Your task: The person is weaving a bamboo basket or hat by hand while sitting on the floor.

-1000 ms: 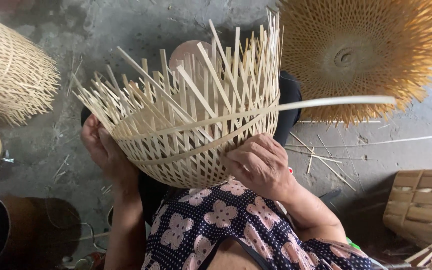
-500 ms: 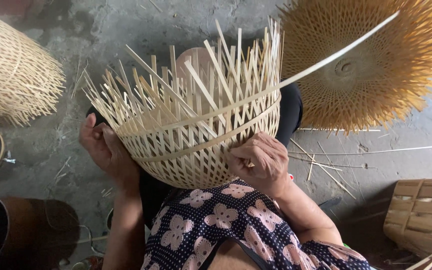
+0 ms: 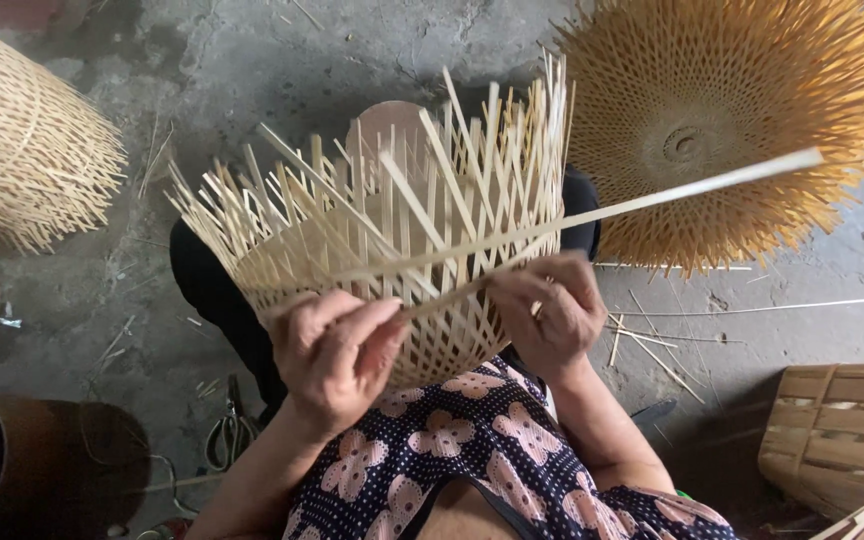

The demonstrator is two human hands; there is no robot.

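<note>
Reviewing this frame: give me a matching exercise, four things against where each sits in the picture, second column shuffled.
Things:
1. half-woven basket
2. darker finished basket
3. scissors
4. slatted bamboo crate

Places:
A. lower right corner
B. on the floor, left of the person's left arm
C. between the left hand and right hand
D. upper right, open side facing the camera

Pairs: 1-C, 2-D, 3-B, 4-A
</note>
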